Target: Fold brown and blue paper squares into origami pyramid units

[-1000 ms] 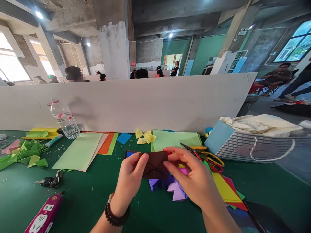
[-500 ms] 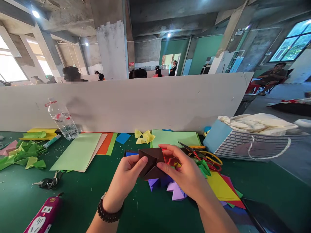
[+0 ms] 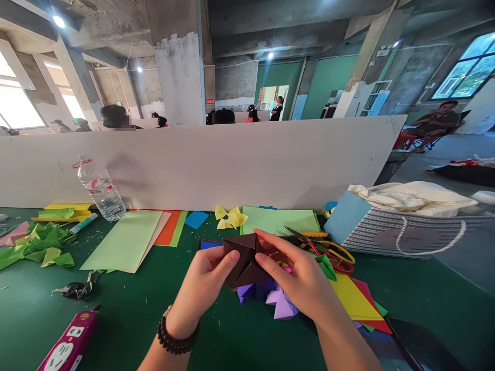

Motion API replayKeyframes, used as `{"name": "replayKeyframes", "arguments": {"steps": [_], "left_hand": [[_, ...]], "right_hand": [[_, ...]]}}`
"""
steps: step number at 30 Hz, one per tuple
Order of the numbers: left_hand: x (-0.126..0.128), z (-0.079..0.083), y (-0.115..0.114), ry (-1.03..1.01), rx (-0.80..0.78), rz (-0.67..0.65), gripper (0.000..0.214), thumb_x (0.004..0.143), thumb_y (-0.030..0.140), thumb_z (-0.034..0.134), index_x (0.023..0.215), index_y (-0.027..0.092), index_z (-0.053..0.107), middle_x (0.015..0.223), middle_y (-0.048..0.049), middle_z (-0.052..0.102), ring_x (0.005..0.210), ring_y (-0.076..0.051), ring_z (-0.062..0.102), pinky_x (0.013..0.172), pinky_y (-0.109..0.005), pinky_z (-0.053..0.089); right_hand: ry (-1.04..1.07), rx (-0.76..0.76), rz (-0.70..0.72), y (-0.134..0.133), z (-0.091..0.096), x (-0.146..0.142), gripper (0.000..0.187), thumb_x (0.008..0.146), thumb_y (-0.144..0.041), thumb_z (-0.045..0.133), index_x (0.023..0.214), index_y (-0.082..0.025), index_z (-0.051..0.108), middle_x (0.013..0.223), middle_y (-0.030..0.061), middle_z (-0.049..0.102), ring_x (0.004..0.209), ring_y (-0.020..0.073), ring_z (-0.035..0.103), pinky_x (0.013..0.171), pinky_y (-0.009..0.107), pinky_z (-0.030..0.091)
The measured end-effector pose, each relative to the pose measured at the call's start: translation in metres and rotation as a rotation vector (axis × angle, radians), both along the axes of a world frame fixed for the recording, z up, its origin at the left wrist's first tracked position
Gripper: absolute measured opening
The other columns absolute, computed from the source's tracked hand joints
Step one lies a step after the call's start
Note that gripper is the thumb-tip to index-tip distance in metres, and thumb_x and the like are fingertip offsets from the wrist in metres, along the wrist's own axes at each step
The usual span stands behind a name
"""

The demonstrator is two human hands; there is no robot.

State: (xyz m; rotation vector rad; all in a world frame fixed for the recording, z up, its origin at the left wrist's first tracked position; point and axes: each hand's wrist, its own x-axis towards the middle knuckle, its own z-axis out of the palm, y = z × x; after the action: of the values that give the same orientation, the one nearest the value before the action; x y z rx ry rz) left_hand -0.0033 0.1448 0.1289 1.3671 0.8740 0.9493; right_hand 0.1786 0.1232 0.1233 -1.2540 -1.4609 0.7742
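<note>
1. A dark brown folded paper piece (image 3: 245, 260) is held between both hands, above the green counter (image 3: 127, 324) and over a cluster of purple paper folds (image 3: 284, 306).
2. The piece is gripped from the near side by the closed left fingers (image 3: 231, 259) of the left hand (image 3: 203, 291).
3. Its far edge is pressed by the closed right fingers (image 3: 270, 248) of the right hand (image 3: 297, 278).
4. A dark bead bracelet (image 3: 174, 337) is worn on the left wrist.
5. Scissors with red and yellow handles (image 3: 328, 252) are laid just beside the right hand, on a pale green sheet (image 3: 278, 221) and near a folded green paper piece (image 3: 327, 267).
6. A yellow paper sheet (image 3: 353, 301) is spread nearer the right forearm.
7. Farther left, a plastic water bottle (image 3: 102, 188), crumpled green paper (image 3: 38, 247), keys (image 3: 75, 291) and a pink power strip (image 3: 69, 345) are placed on the counter.
</note>
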Motion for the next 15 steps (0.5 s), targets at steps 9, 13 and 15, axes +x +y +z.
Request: {"name": "replayKeyframes", "arguments": {"steps": [9, 13, 15], "left_hand": [[-0.0011, 0.0031, -0.0032, 0.025, 0.024, -0.003, 0.043, 0.086, 0.055, 0.059, 0.082, 0.013, 0.065, 0.068, -0.0022, 0.059, 0.059, -0.011, 0.049, 0.054, -0.022, 0.045], [0.0002, 0.0053, -0.0038, 0.031, 0.024, 0.024, 0.044, 0.083, 0.056, 0.061, 0.084, 0.013, 0.067, 0.068, -0.0027, 0.060, 0.059, -0.012, 0.050, 0.053, -0.023, 0.047], [0.0011, 0.0055, -0.0039, 0.013, 0.038, 0.064, 0.045, 0.081, 0.057, 0.062, 0.090, 0.014, 0.069, 0.071, -0.0034, 0.061, 0.061, -0.012, 0.051, 0.053, -0.023, 0.048]], "right_hand": [[0.181, -0.062, 0.114, 0.0024, -0.0067, 0.0037, 0.053, 0.084, -0.053, 0.063, 0.131, -0.029, 0.059, 0.120, 0.0083, 0.067, 0.108, 0.0240, 0.064, 0.086, 0.039, 0.058], [0.179, -0.030, 0.105, 0.0038, -0.0080, 0.0034, 0.048, 0.088, -0.050, 0.058, 0.131, -0.028, 0.058, 0.122, 0.0089, 0.065, 0.111, 0.0231, 0.062, 0.087, 0.037, 0.057], [0.222, 0.067, 0.057, 0.0071, -0.0102, 0.0028, 0.041, 0.089, -0.046, 0.058, 0.126, -0.029, 0.059, 0.122, 0.0076, 0.063, 0.111, 0.0212, 0.061, 0.089, 0.035, 0.055]]}}
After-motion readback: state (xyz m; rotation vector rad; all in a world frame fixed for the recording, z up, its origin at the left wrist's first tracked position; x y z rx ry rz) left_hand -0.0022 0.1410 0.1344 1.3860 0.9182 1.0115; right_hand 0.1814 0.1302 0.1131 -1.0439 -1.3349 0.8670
